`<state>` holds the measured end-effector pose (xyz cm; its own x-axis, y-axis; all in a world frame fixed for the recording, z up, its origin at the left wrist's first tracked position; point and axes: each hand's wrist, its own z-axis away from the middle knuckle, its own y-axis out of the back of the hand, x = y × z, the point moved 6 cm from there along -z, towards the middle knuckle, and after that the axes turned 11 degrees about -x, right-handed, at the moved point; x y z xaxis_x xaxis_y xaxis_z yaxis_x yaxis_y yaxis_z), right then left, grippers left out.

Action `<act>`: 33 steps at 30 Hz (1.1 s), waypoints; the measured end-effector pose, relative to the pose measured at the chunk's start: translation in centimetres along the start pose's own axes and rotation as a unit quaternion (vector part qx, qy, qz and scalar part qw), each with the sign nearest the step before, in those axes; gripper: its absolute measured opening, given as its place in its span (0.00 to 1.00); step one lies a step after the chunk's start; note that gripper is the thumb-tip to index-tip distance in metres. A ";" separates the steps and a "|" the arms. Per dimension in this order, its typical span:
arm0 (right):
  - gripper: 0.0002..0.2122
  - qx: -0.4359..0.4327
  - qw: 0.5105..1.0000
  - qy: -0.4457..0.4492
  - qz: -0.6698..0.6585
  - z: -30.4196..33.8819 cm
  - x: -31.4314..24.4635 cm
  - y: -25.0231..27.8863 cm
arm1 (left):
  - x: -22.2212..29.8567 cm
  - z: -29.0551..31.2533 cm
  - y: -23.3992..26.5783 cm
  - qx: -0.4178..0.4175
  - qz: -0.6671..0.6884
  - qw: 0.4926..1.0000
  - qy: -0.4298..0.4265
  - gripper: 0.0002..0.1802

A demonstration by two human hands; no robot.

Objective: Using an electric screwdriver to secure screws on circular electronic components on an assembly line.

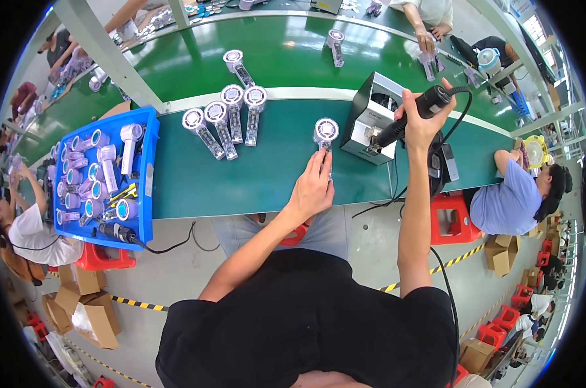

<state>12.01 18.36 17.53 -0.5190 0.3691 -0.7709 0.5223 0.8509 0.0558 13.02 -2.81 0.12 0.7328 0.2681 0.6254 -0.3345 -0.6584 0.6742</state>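
Observation:
My left hand [311, 191] rests on the green bench with its fingers closed over the handle of a lilac handheld fan [326, 129]. The fan's round head points away from me. My right hand [425, 123] is wrapped round a black electric screwdriver [391, 132], its cord trailing off to the right. The driver's tip reaches the front of a grey and black screw feeder box [359, 126], right of the fan. Left of it, several similar fans [233, 97] lie with open handles showing circuit boards.
At the left a blue bin [149, 187] holds several lilac fans and another black screwdriver [117, 231]. Beyond a pale rail runs a green conveyor [280, 58] carrying more fans. Black cables hang by the right bench edge. Co-workers sit on the right and left; another works across the conveyor.

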 end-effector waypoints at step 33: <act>0.36 -0.040 0.995 0.012 -0.088 2.2 0.6 -4.6 | -0.4 -0.1 -0.3 -0.002 -0.022 1.000 -0.008 0.36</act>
<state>10.75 13.83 15.44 -0.6148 0.2200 -0.7574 0.3665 0.9300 -0.0273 12.81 -2.66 -0.33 0.7560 0.2863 0.5887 -0.3043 -0.6426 0.7032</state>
